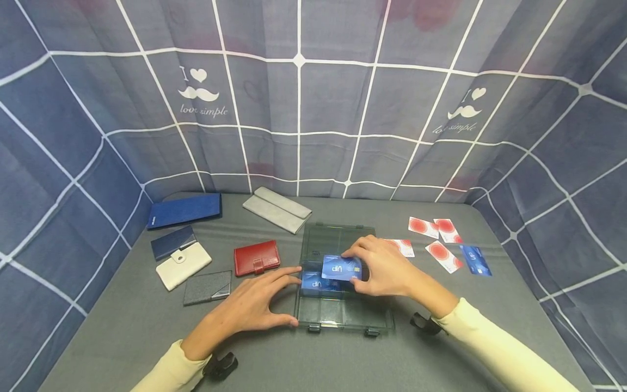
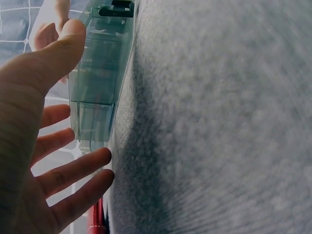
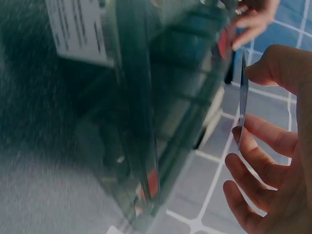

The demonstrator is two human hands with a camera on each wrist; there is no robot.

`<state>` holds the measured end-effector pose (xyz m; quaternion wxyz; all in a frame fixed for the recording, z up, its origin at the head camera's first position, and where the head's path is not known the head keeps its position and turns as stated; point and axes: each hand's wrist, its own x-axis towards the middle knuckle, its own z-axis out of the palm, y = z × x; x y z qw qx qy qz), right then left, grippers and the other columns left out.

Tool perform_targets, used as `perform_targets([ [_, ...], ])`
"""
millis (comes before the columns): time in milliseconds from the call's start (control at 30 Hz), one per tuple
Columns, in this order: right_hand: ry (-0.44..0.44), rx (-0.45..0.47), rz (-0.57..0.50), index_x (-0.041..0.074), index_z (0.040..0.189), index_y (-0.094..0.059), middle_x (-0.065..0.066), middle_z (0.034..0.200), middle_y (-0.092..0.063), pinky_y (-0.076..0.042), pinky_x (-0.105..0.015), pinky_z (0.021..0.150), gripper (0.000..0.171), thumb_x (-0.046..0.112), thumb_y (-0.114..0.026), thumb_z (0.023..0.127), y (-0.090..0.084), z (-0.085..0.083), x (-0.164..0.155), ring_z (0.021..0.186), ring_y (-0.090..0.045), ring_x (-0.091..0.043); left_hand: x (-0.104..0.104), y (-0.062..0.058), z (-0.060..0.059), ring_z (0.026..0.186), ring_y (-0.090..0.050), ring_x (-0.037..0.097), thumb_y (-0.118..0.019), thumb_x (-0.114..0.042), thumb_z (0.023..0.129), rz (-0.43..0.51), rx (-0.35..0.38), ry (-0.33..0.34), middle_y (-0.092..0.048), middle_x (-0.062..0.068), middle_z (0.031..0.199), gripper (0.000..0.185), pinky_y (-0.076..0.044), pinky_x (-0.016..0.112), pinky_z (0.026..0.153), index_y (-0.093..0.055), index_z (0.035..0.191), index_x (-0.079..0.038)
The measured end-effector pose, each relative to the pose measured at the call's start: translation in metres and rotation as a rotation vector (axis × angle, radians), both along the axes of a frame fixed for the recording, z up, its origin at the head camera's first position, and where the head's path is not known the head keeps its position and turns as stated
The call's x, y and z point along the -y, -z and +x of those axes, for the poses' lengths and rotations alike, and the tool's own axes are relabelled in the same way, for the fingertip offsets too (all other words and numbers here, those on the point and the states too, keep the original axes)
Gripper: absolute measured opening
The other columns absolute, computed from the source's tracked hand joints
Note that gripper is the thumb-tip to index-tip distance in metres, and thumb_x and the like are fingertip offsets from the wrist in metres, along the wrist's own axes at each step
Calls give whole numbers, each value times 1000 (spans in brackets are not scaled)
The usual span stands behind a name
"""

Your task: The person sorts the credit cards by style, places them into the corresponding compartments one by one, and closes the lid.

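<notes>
Blue VIP card (image 1: 341, 268): thin, glossy rectangle, white lettering, pinched edgewise by right hand (image 1: 387, 268) fingers above clear plastic compartment box (image 1: 343, 321) on grey fabric worktop (image 1: 122, 326). Left hand (image 1: 254, 305) fingers spread, flat against box side.

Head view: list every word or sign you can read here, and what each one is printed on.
"VIP": on the blue card pinched in the right hand.
"VIP": on the second blue card lying in the clear box.
"I", a heart, a moustache, "love simple": on the checked cloth, left; again at right, slanted.
Blue card on the table, and the white label in the right wrist view: too blurred to read.
</notes>
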<state>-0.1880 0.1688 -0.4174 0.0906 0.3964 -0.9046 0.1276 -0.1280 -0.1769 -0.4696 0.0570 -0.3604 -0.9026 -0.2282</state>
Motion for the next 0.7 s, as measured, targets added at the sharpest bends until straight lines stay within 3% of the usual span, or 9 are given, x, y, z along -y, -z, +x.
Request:
perform_targets([
  [133,-55,-4,74,18,123,-76,2,114,-69,-53,-44,94,50,37,-85,78,6,3,15,109,-63,-21,0,0,0,135,-63,16,-87,-67,80,7,4,-1,-54,-8,161,76,-58,43,98,-68,141,-25],
  [300,-98,-50,151,17,125,-76,0,115,-67,-53,-42,92,52,42,-83,81,11,6,30,110,-63,-22,-1,0,0,134,-64,16,-87,-67,80,4,0,2,-53,-10,161,76,-59,42,97,-67,141,-26],
  [700,-167,-126,147,21,121,-79,5,121,-75,-52,-42,96,40,47,-80,91,17,4,43,118,-66,-21,-1,1,-1,135,-63,16,-85,-70,81,-5,1,1,-54,-9,161,77,-58,43,99,-67,141,-27],
])
